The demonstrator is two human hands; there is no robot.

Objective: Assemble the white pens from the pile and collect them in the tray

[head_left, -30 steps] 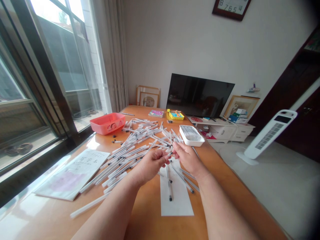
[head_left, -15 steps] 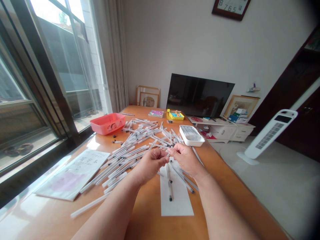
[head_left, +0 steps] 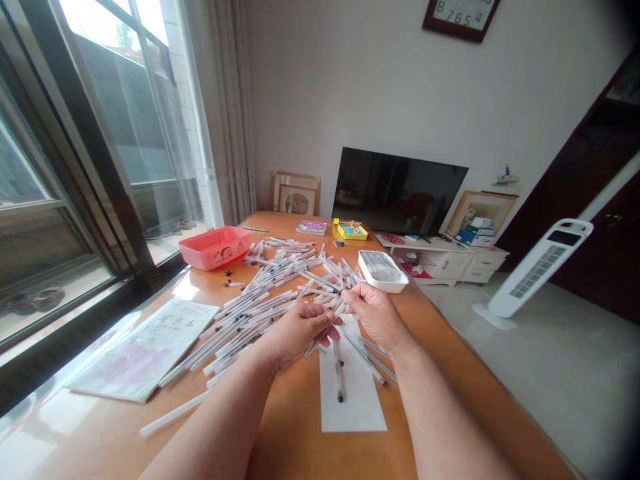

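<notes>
A white pen [head_left: 339, 309] is held at a slant between my hands, above the strip of white paper. My left hand [head_left: 304, 330] is closed around its lower part, which sticks out below the fingers. At the upper end, my right hand [head_left: 376, 312] pinches the pen between thumb and fingers; the tip there is partly hidden. Beneath them, the paper [head_left: 353, 417] bears a thin pen with black parts [head_left: 339, 383]. Several pens [head_left: 367, 360] lie across its right edge. Left of and beyond my hands spreads a large loose heap of white pen barrels [head_left: 260, 293], some with black ends.
A red plastic basket [head_left: 207, 252] stands at the table's left edge, with small black caps [head_left: 228, 273] near it. On the right is a white tray [head_left: 395, 287] of pen parts. A writing booklet [head_left: 135, 357] lies at left; a yellow box [head_left: 353, 235] and a book [head_left: 311, 228] are farther back.
My hands have drawn slightly apart, the right one rising a little. More of the pen now shows between and below the fingers. The things on the table look unmoved.
</notes>
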